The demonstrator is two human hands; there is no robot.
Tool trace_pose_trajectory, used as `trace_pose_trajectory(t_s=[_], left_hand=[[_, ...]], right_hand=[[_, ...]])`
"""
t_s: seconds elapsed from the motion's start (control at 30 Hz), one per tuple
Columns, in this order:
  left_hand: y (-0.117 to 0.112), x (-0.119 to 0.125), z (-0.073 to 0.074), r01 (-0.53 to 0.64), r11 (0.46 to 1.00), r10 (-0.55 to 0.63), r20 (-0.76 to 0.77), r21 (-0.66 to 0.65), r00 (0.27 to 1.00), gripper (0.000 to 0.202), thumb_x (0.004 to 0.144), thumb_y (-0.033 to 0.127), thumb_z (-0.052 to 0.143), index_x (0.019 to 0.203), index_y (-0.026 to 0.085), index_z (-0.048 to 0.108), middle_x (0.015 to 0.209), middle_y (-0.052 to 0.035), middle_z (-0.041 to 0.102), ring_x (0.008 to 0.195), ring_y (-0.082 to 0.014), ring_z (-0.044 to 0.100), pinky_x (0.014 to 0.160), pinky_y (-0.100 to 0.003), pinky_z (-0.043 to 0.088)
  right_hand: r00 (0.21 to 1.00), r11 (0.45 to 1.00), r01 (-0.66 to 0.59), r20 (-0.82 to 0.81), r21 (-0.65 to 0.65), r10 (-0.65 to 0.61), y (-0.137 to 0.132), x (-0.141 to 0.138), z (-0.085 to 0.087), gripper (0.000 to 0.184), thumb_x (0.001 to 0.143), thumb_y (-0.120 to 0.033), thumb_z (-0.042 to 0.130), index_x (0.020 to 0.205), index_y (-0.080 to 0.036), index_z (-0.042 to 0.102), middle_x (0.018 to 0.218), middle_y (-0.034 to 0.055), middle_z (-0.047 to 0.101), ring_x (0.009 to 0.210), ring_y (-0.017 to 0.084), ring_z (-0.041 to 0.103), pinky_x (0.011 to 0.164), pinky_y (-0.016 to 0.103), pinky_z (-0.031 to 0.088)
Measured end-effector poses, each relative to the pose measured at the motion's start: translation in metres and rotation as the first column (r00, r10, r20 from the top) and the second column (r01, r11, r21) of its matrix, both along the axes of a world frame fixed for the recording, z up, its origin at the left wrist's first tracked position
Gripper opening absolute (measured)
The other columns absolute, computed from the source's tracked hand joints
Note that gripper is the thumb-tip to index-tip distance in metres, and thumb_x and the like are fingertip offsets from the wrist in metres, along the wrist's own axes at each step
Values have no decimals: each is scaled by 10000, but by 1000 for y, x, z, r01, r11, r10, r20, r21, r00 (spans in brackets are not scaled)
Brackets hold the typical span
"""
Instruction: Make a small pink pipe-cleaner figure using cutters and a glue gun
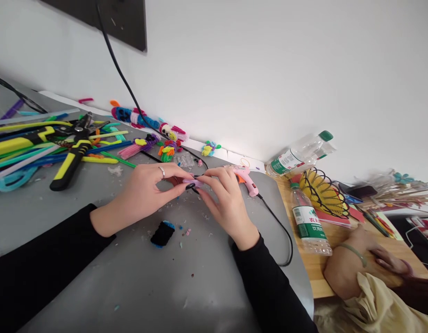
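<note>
My left hand (144, 194) and my right hand (224, 201) meet over the grey mat (96, 277), both in black sleeves. Their fingertips pinch a small lilac fuzzy piece (194, 183), probably a pipe-cleaner bit. The left hand wears a ring. Both hands are closed in a pinch on that piece. A small black and blue fuzzy lump (163, 233) lies on the mat just below the hands. A pink glue gun (247, 179) lies right behind the right hand, its black cord (279, 226) running along the mat's right side.
Yellow-handled pliers (70, 159) and several coloured pipe cleaners (23, 150) lie at the left. Finished fuzzy figures (144, 121) sit along the wall. Two water bottles (309, 226) and a black wire basket (321, 192) stand on the wooden table at right, where another person's arm (352, 266) rests.
</note>
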State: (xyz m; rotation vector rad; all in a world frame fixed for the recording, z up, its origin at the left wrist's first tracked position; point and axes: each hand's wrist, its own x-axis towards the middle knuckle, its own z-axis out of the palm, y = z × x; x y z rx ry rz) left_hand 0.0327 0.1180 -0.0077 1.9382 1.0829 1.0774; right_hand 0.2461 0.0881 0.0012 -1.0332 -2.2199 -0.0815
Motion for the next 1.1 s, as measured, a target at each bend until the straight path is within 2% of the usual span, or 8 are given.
trace_pose_trajectory(t_s=[0.37, 0.5, 0.57, 0.67, 0.77, 0.97, 1.1], left_hand=[[1, 0, 0, 82, 993, -81, 25, -80, 996, 264, 830, 461, 705, 1008, 287, 795, 1030, -28, 807, 775, -201, 718, 784, -316, 619], [2, -1, 1, 47, 999, -47, 3, -23, 999, 237, 902, 448, 643, 964, 279, 797, 970, -33, 806, 811, -201, 717, 639, -252, 563], [4, -3, 2, 13, 1000, -13, -8, 1, 1000, 221, 909, 425, 631, 919, 279, 797, 945, -28, 808, 817, -206, 717, 616, -246, 544], [7, -5, 5, -52, 999, 52, 0, -12, 999, 196, 886, 404, 644, 892, 274, 791, 920, -11, 813, 824, -210, 727, 723, -273, 581], [9, -7, 8, -71, 994, 73, 23, -77, 997, 191, 868, 403, 660, 903, 257, 779, 935, 0, 816, 836, -204, 733, 793, -288, 604], [8, -7, 10, -1, 975, 23, 97, -220, 995, 220, 847, 420, 689, 913, 227, 770, 918, 0, 819, 815, -205, 734, 787, -310, 614], [11, -10, 11, -27, 983, 30, 14, -180, 999, 279, 887, 454, 638, 982, 227, 771, 967, 4, 821, 863, -209, 733, 795, -304, 588]], right_hand=[[999, 1000, 10, -38, 10, -9, 3, 3, -4, 144, 1055, -162, 530, 1110, -231, 645, 1064, 93, 693, 1001, 230, 635, 879, 428, 533], [999, 1000, 2, -46, 22, -1, 3, 2, -5, 124, 1053, -166, 544, 1108, -209, 646, 1054, 98, 695, 978, 224, 626, 867, 419, 534], [998, 1000, -5, -62, 13, 6, 2, 2, -5, 112, 1048, -189, 568, 1126, -206, 647, 1056, 100, 695, 985, 226, 631, 864, 414, 541], [995, 1000, -3, -103, -25, 1, 2, 2, -4, 179, 1034, -243, 616, 1212, -225, 636, 1109, 100, 695, 1038, 230, 649, 895, 418, 556], [993, 999, 5, -119, -35, -9, 5, -2, -4, 223, 1024, -246, 633, 1246, -236, 636, 1163, 102, 702, 1089, 234, 654, 934, 428, 561], [997, 1000, 2, -83, 9, -1, 14, -14, -7, 154, 1043, -209, 578, 1161, -235, 674, 1115, 97, 729, 1054, 240, 659, 907, 439, 561], [992, 1000, 2, -124, -5, -2, 15, -15, -8, 128, 1034, -189, 590, 1112, -231, 683, 1090, 90, 730, 1039, 229, 655, 887, 421, 561]])
